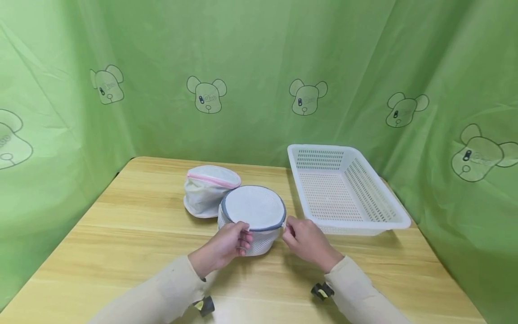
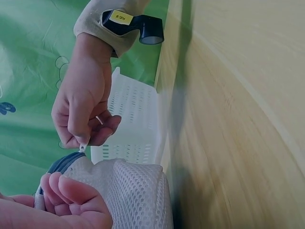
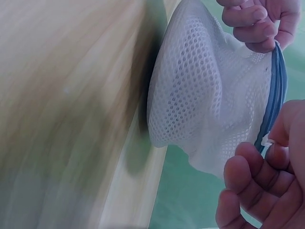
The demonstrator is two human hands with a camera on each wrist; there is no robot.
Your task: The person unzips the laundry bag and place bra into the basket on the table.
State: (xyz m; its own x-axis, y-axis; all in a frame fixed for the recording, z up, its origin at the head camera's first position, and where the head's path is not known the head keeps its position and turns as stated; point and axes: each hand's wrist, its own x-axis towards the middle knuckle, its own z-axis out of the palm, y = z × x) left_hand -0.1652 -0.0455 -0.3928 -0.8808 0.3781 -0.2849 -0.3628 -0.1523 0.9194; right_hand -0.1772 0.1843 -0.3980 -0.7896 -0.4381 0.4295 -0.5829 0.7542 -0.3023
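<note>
A round white mesh laundry bag with a blue-grey zipper round its top stands on the table in front of me. My left hand pinches the zipper edge at the bag's near side. At the right of the rim, my right hand pinches the small white zipper pull between thumb and forefinger. The lid lies flat, and the zipper looks closed along the part that shows. Honeycomb mesh covers the bag's side. Behind it to the left, a second white laundry bag with a pink zipper stands slightly slumped.
A white plastic basket with slotted walls stands at the right rear of the wooden table. Green curtains with bear-head outlines hang round the back and sides. Each wrist carries a small black camera.
</note>
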